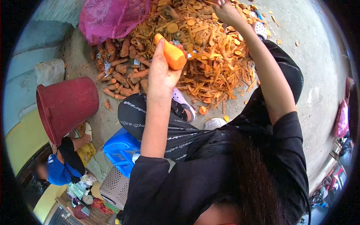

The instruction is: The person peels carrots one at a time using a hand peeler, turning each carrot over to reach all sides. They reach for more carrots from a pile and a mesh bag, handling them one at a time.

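Note:
My left hand (pixel 165 65) is wrapped around a peeled bright orange carrot (pixel 174 56), holding it up over the heap. The carrot's near end is cut into flat facets. At the top edge of the view is my right hand (pixel 227 12), above the far side of the peelings. Its fingers are bent together and partly cut off by the frame, so what they hold cannot be made out. Below both hands spreads a large pile of orange carrot peelings (pixel 210 63). Unpeeled, dirt-covered carrots (pixel 122 69) lie left of the pile.
A pink mesh sack (pixel 108 18) stands behind the carrots. To the left is a tilted red bucket (pixel 69 105). Near my left knee sits a blue plastic container (pixel 118 148), with a grey perforated crate (pixel 114 185) beside it. Another person (pixel 65 168) is at the lower left.

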A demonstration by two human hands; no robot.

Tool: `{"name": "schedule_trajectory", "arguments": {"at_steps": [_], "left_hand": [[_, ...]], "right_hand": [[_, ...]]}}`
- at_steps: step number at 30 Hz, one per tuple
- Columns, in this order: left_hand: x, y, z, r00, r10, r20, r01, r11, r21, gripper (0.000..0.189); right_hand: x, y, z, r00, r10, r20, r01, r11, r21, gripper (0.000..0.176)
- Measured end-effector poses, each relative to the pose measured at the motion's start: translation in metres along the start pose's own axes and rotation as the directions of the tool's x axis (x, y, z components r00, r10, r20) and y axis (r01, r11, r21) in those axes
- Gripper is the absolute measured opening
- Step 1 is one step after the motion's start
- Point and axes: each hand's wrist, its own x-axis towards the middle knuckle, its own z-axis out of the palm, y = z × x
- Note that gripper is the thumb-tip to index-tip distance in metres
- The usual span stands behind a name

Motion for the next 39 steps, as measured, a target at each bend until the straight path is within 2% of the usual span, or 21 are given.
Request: {"name": "schedule_trajectory", "arguments": {"at_steps": [1, 4, 7, 10, 11, 14, 16, 20, 22, 23, 26, 27, 28, 30, 31, 32, 34, 35, 36, 38, 39], "left_hand": [[-0.001, 0.000, -0.002, 1.000, 0.020, 0.008, -0.020, 0.999, 0.049, 0.026], [0.004, -0.004, -0.011, 0.999, 0.027, 0.045, -0.031, 0.995, 0.095, 0.027], [-0.001, -0.005, -0.009, 0.993, -0.003, 0.119, -0.016, 0.987, 0.161, 0.027], [-0.005, -0.010, -0.007, 0.996, 0.013, 0.088, -0.036, 0.962, 0.269, 0.027], [-0.003, -0.012, -0.008, 0.996, 0.039, 0.085, -0.063, 0.953, 0.297, 0.029], [-0.003, -0.012, -0.002, 0.995, 0.069, 0.066, -0.089, 0.924, 0.372, 0.032], [-0.008, -0.012, 0.006, 0.995, 0.085, 0.053, -0.100, 0.874, 0.475, 0.034], [-0.009, -0.020, 0.015, 0.962, 0.224, 0.159, -0.268, 0.644, 0.717, 0.039], [-0.011, -0.023, 0.019, 0.964, 0.181, 0.194, -0.265, 0.640, 0.721, 0.042], [-0.011, -0.024, 0.019, 0.966, 0.164, 0.198, -0.257, 0.638, 0.726, 0.041], [-0.007, -0.026, 0.016, 0.964, 0.152, 0.216, -0.263, 0.614, 0.744, 0.040], [-0.004, -0.027, 0.013, 0.951, 0.201, 0.237, -0.309, 0.541, 0.782, 0.039], [-0.001, -0.028, 0.009, 0.935, 0.241, 0.260, -0.346, 0.463, 0.816, 0.037], [0.002, -0.028, 0.006, 0.937, 0.245, 0.251, -0.339, 0.450, 0.826, 0.035], [0.003, -0.029, 0.005, 0.937, 0.245, 0.249, -0.336, 0.444, 0.830, 0.034], [0.003, -0.029, 0.004, 0.939, 0.236, 0.252, -0.333, 0.429, 0.840, 0.034], [0.003, -0.029, 0.004, 0.940, 0.218, 0.264, -0.332, 0.396, 0.856, 0.034], [0.004, -0.032, 0.003, 0.928, 0.260, 0.268, -0.351, 0.364, 0.862, 0.034], [0.005, -0.033, 0.003, 0.935, 0.245, 0.257, -0.327, 0.317, 0.890, 0.034], [0.004, -0.034, 0.004, 0.948, 0.215, 0.233, -0.279, 0.215, 0.936, 0.037], [0.001, -0.034, 0.007, 0.924, 0.249, 0.289, -0.323, 0.108, 0.940, 0.037]], "right_hand": [[0.018, 0.023, 0.013, 0.988, 0.092, 0.123, -0.096, 0.995, 0.033, 0.047], [-0.015, -0.029, 0.010, 0.943, 0.197, 0.268, -0.197, 0.980, -0.027, 0.054], [-0.021, -0.036, 0.026, 0.945, -0.004, 0.327, -0.065, 0.978, 0.200, 0.057], [-0.014, -0.053, 0.025, 0.948, 0.044, 0.314, -0.010, 0.994, -0.110, 0.051], [-0.008, -0.034, 0.048, 0.999, 0.001, -0.044, -0.008, 0.985, -0.171, 0.040], [0.026, 0.003, 0.033, 0.989, 0.117, -0.089, -0.127, 0.986, -0.109, 0.033], [0.052, 0.049, 0.033, 0.989, 0.119, 0.093, -0.089, 0.957, -0.276, 0.030], [0.054, 0.119, 0.043, 0.980, -0.089, 0.178, 0.161, 0.881, -0.444, 0.050], [0.049, 0.127, 0.054, 0.963, -0.197, 0.182, 0.265, 0.799, -0.540, 0.062], [0.047, 0.129, 0.058, 0.962, -0.094, 0.257, 0.210, 0.854, -0.475, 0.064], [0.037, 0.103, 0.062, 0.929, 0.033, 0.369, 0.200, 0.794, -0.574, 0.051], [0.035, 0.102, 0.063, 0.938, 0.019, 0.346, 0.209, 0.765, -0.609, 0.048], [0.031, 0.103, 0.062, 0.960, -0.095, 0.265, 0.237, 0.778, -0.581, 0.038], [0.033, 0.098, 0.044, 0.930, 0.026, 0.368, 0.218, 0.764, -0.607, 0.026], [0.030, 0.099, 0.036, 0.944, -0.030, 0.328, 0.220, 0.798, -0.561, 0.020], [0.035, 0.103, 0.033, 0.955, 0.013, 0.297, 0.143, 0.856, -0.497, 0.020], [0.033, 0.099, 0.015, 0.942, -0.037, 0.334, 0.218, 0.825, -0.522, 0.021], [0.032, 0.095, 0.007, 0.946, 0.044, 0.320, 0.150, 0.817, -0.556, 0.025], [0.028, 0.089, -0.007, 0.926, -0.001, 0.378, 0.226, 0.804, -0.550, 0.023], [0.023, 0.065, -0.033, 0.826, 0.075, 0.559, 0.376, 0.666, -0.644, 0.019], [0.013, 0.060, -0.042, 0.887, 0.012, 0.461, 0.302, 0.742, -0.599, 0.020]]}}
